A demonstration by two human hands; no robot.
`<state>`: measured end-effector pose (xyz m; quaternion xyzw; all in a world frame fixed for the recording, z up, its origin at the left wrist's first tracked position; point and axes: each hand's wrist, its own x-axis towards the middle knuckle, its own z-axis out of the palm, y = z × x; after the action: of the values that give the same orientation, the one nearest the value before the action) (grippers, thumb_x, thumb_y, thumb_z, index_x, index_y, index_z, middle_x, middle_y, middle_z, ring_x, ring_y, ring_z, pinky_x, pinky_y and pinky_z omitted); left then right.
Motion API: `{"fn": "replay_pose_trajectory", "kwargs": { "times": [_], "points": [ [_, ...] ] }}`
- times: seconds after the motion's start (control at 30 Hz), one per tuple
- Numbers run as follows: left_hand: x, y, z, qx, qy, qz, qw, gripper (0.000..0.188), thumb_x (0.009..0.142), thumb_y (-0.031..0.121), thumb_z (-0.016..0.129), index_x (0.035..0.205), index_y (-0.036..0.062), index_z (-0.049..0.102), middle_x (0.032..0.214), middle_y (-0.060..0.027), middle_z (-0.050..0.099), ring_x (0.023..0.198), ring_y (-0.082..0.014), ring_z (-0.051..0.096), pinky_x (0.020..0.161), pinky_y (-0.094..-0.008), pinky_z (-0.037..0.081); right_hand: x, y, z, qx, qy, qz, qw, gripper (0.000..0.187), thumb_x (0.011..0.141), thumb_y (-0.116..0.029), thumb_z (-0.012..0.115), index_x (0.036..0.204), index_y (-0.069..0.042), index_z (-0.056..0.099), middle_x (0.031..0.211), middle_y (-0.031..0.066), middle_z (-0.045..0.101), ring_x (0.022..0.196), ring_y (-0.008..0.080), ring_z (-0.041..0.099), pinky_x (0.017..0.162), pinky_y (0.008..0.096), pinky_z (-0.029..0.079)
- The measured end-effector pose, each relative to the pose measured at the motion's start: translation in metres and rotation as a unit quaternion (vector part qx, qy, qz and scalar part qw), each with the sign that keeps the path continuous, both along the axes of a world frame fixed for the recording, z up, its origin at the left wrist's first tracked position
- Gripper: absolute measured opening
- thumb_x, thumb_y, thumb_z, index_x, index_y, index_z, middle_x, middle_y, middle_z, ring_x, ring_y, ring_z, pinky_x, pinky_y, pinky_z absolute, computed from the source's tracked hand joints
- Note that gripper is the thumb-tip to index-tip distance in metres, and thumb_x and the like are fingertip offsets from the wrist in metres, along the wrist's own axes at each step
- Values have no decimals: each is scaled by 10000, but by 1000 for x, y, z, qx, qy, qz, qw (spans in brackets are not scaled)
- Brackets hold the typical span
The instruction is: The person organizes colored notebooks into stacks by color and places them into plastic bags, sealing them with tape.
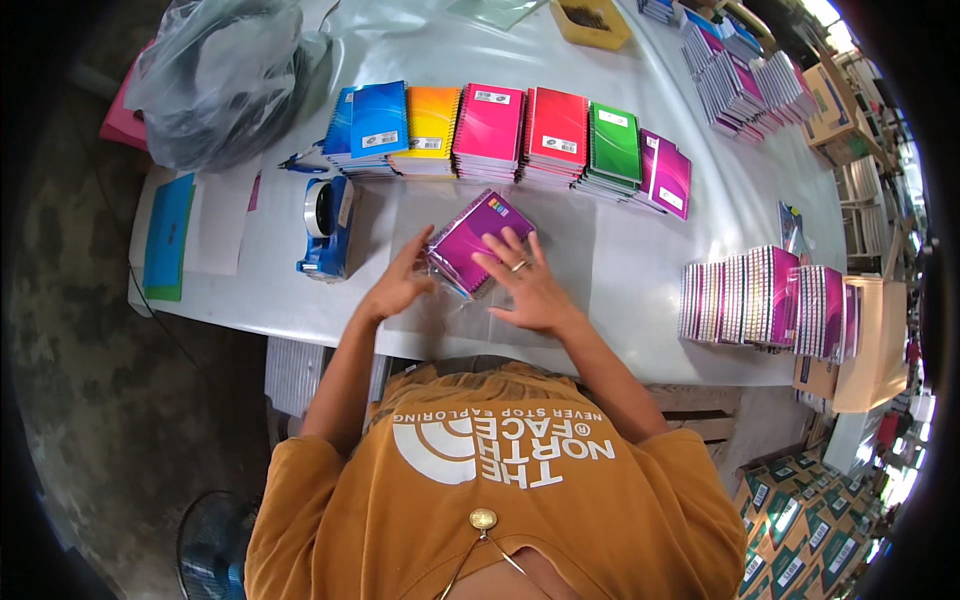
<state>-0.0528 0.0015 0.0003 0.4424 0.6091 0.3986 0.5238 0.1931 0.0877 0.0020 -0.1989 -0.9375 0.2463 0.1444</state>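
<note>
On your far left lies a blue sheet (167, 230), with a bulging plastic bag (220, 80) beyond it. Next comes the tape dispenser (326, 245), just outside your left hand, probably parked there for a short reach. Behind it begins an arc of notebook stacks with the blue stack (370, 115).

Your left hand (398, 280) is spread, thumb apart from fingers, at the packet's left side; you can't tell whether it touches. Past the yellow stack (428, 120), the packet (465, 255), a purple notebook in clear film, lies tilted in front of you, between your hands and nearer than the pink stack (488, 125). Your right hand (530, 285) is wide, fingertips over the cover, perhaps steadying it; the pressure can't be judged.

The red stack (557, 125), green stack (614, 145) and purple stack (665, 175) finish the arc, seemingly parted by colour to be told at a glance. Farther right, purple notebooks (770, 295) stand on edge in a row, likely propping one another up.
</note>
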Motion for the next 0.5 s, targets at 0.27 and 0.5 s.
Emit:
{"fn": "replay_pose_trajectory", "kwargs": {
  "times": [0.27, 0.5],
  "points": [
    [34, 4, 77, -26, -25, -3, 999, 779, 728, 82, 601, 1428, 21, 265, 1200, -191, 541, 969, -218, 550, 874, -316, 439, -10, 26, 16, -183, 256, -78, 946, 564, 772, -316, 722, 1263, -112, 533, 1267, 29, 550, 1304, 227, 369, 1123, 475, 131],
    [55, 12, 15, 184, 143, -63, 970, 960, 642, 32, 683, 1448, 26, 162, 1351, -165, 387, 1275, -288, 362, 1063, -374, 290, -30, 40, 7, -490, 505, -303, 643, 586, 959, -498, 389, 1124, 35, 566, 1037, 138, 622, 950, 170, 600, 873, 288, 454]
  ]
}}
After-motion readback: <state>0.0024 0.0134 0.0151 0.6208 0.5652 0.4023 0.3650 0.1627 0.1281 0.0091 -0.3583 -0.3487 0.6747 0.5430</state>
